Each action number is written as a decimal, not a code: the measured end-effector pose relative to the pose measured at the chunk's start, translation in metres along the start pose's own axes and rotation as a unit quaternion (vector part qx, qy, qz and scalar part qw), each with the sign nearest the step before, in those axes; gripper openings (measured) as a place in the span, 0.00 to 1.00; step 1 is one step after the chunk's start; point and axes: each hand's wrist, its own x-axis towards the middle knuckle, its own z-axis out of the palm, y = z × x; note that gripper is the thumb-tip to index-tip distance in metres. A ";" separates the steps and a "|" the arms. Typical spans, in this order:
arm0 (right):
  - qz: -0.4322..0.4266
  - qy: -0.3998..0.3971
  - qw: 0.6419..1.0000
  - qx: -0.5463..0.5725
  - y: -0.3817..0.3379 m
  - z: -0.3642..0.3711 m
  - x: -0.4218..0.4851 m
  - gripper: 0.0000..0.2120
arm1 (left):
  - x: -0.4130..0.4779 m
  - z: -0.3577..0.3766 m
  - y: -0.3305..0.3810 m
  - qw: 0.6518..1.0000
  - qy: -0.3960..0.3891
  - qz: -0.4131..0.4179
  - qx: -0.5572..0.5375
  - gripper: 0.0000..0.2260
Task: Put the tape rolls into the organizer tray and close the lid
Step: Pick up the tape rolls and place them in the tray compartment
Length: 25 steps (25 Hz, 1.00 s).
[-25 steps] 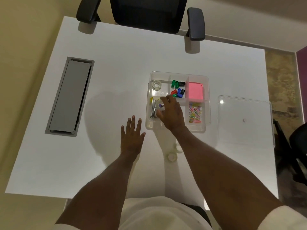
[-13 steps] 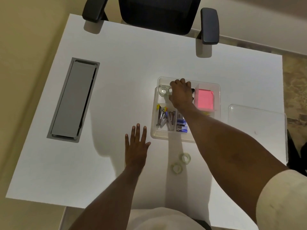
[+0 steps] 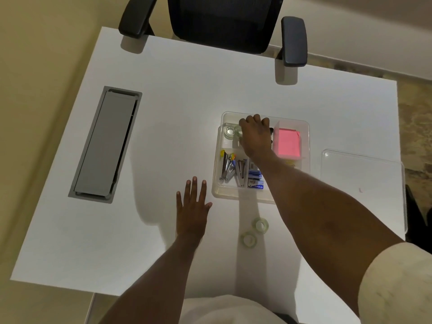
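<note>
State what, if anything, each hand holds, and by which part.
Left hand: nothing, flat on the table. Right hand: seemingly a tape roll by its rim; the fingers hide the grip.

We looked down on a white counter [image 3: 187,94] with a grey metal cable hatch [image 3: 105,143] set flush into its left part. A black office chair [image 3: 224,22] with padded armrests stood at the far edge, its armrests casting soft shadows on the top. Beige wall showed at left, and mottled stone floor [image 3: 413,127] at right.
</note>
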 end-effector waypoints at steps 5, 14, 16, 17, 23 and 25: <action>0.008 0.031 0.999 0.041 -0.006 -0.001 -0.048 0.15 | 0.000 -0.013 0.005 1.000 -0.028 0.001 -0.005 0.32; -0.001 0.074 0.989 0.130 -0.013 0.029 -0.184 0.10 | -0.025 -0.023 0.013 0.997 -0.078 0.017 0.005 0.35; 0.003 0.048 0.987 0.151 -0.007 0.038 -0.216 0.10 | -0.034 -0.020 0.014 0.996 -0.082 0.016 0.005 0.35; 0.009 0.035 0.986 0.161 -0.003 0.041 -0.231 0.10 | -0.039 -0.018 0.016 0.996 -0.082 0.017 0.004 0.35; 0.028 -0.091 0.980 0.176 0.018 0.059 -0.291 0.23 | -0.058 -0.011 0.025 0.996 -0.091 0.023 -0.003 0.35; 0.028 -0.116 0.975 0.187 0.022 0.064 -0.301 0.27 | -0.064 -0.008 0.029 0.996 -0.091 0.023 -0.001 0.35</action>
